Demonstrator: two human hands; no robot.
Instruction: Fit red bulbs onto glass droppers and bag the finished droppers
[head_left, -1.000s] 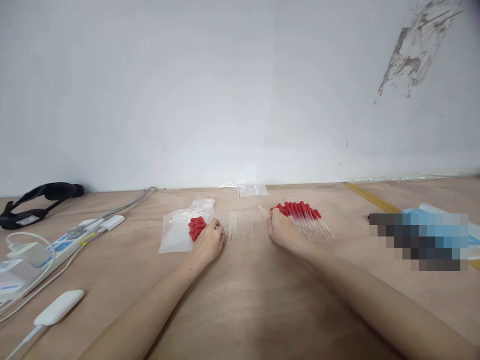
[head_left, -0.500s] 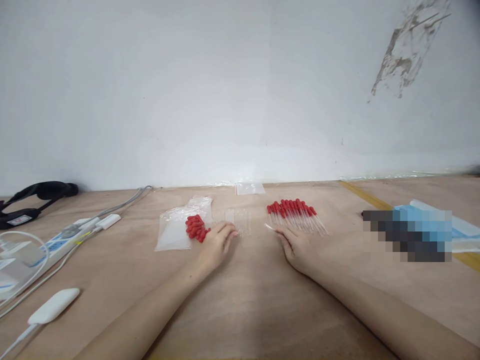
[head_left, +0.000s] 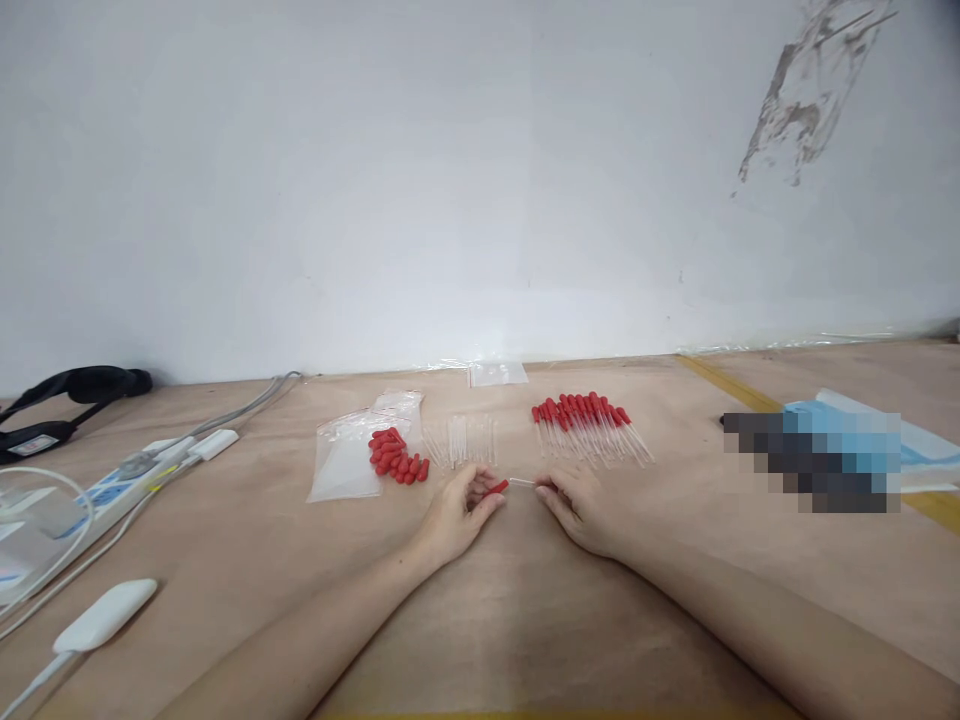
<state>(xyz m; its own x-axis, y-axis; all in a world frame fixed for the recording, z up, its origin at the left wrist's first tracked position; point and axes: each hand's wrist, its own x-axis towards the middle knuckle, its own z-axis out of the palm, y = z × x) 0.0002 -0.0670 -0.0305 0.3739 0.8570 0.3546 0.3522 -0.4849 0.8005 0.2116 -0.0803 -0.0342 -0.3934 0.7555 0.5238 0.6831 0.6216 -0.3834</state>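
My left hand (head_left: 461, 510) is closed on a red rubber dropper bulb (head_left: 496, 488), its open end facing right. In my right hand (head_left: 576, 508) I pinch a clear thin dropper tube (head_left: 523, 483) that points left at the bulb. Tube and bulb ends are very close; whether they touch I cannot tell. Loose red bulbs (head_left: 394, 457) lie in a pile left of my left hand, partly on a clear plastic bag (head_left: 341, 475). Beyond my hands is a row of bare clear tubes (head_left: 469, 440). Droppers with red bulbs fitted (head_left: 589, 425) lie side by side beyond my right hand.
A power strip (head_left: 112, 492) with plugs and cables runs along the left, near a white adapter (head_left: 106, 615) and a black strap-like item (head_left: 75, 385). A small clear bag (head_left: 499, 374) lies by the wall. A blue mask (head_left: 832, 430) and a blurred-out dark item lie at right.
My left hand has moved right from the bulb pile and now holds a red bulb. The right hand has shifted slightly nearer to me, bringing its tube up to the bulb.
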